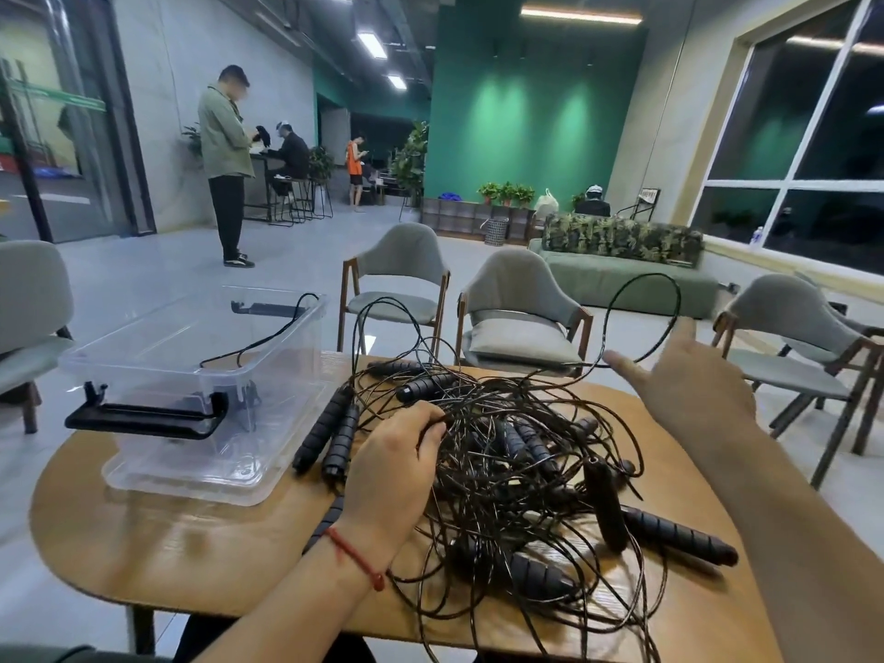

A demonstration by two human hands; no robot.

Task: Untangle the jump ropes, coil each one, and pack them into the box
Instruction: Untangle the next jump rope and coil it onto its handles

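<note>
A tangled heap of black jump ropes (507,476) with several ribbed black handles lies on the wooden table (158,547). My left hand (397,466) rests on the heap's left side, its fingers curled round a bunch of cords. My right hand (689,380) is raised over the table's right side, fingers spread, with one rope's loop (669,299) hanging over its thumb and arching upward. A clear plastic box (201,375) with black latch handles stands at the left; one cord trails over its far rim. Two handles (330,433) lie between box and heap.
Three grey padded chairs (516,308) stand close behind and right of the table, another at the far left. A green sofa (622,270) is further back. A person (227,160) stands on the open floor at the left, others sit in the distance.
</note>
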